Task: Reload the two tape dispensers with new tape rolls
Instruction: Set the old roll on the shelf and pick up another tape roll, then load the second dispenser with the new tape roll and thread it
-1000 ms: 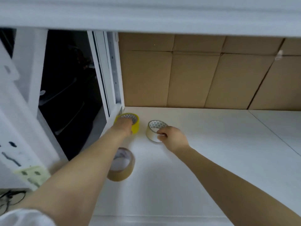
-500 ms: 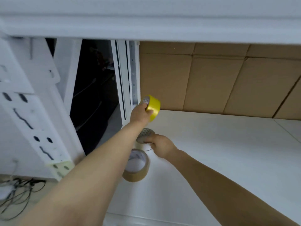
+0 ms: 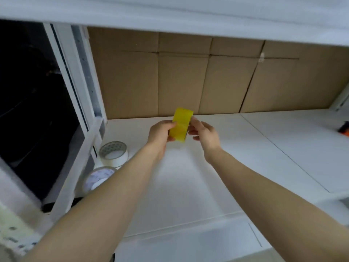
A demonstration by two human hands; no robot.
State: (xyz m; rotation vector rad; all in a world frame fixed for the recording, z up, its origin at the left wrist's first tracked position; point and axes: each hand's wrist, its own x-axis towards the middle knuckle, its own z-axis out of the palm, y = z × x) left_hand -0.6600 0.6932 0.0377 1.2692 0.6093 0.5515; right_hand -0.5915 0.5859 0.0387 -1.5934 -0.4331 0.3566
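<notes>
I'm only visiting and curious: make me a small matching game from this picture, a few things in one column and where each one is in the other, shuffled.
Things
1. yellow tape roll
2. white tape roll
3. orange object
4. cardboard panels

Places
A. standing along the back
B. at the far right edge of the view
C. held between the left hand and the right hand
D. lying flat on the table, at the left

Pairs: 1-C, 2-D, 3-B, 4-A

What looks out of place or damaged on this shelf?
Nothing stands out. The left hand and right hand hold the yellow tape roll above the white shelf; the white roll and the nearer roll lie flat near its left edge.
</notes>
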